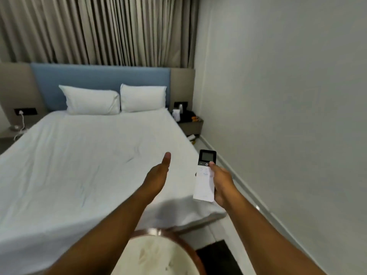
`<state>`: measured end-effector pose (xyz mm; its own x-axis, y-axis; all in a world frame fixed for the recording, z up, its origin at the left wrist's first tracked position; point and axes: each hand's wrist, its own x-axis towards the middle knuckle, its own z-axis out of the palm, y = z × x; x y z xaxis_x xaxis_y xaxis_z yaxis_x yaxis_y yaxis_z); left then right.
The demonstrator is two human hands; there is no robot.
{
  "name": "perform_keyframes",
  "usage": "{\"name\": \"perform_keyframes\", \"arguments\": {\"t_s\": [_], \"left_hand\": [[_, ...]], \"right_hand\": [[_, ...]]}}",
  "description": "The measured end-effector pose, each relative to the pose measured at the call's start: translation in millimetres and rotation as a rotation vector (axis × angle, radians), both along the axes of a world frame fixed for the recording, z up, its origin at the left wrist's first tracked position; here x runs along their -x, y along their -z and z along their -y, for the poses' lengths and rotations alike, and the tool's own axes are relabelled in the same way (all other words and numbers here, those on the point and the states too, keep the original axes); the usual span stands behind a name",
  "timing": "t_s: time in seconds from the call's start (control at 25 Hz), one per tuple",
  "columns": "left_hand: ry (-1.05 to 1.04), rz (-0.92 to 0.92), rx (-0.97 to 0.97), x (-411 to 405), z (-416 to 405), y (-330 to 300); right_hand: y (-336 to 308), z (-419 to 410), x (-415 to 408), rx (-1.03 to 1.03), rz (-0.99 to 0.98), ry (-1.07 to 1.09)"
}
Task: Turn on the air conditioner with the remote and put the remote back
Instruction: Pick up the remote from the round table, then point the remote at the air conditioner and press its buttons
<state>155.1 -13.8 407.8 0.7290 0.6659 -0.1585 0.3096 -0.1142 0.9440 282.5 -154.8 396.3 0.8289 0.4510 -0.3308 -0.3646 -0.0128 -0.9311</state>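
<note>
Two hands out over the bed (79, 165). Right hand (221, 181) clasps the remote (205, 175), screen end raised and forward, thumb on the power button, likely to aim it. AC not in view. Left hand (156, 175) released, empty, probably just balance.

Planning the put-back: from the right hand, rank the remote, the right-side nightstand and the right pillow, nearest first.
1. Remote: held in the right hand, thumb near its power button.
2. Right-side nightstand: ahead, by the wall.
3. Right pillow: farthest, against the headboard, to the left.
</note>
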Motion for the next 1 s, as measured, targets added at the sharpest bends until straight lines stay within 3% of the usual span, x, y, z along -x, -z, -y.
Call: {"name": "perform_keyframes", "arguments": {"t_s": [0.2, 0.36, 0.6, 0.8, 1.0], "left_hand": [[0.033, 0.162, -0.642, -54, 13, -117], [0.053, 0.252, -0.964, -80, 30, -184], [0.027, 0.378, -1.274, -112, 75, -278], [-0.012, 0.437, -1.498, -128, 99, -319], [-0.012, 0.477, -1.567, -138, 115, -336]], "right_hand": [[-133, 49, -32, -0.265, 0.12, 0.167], [-217, 95, -33, -0.419, 0.221, 0.158], [-316, 158, -22, -0.473, 0.474, 0.229], [-346, 190, -18, -0.425, 0.611, 0.262], [-361, 211, -13, -0.348, 0.737, 0.335]]}}
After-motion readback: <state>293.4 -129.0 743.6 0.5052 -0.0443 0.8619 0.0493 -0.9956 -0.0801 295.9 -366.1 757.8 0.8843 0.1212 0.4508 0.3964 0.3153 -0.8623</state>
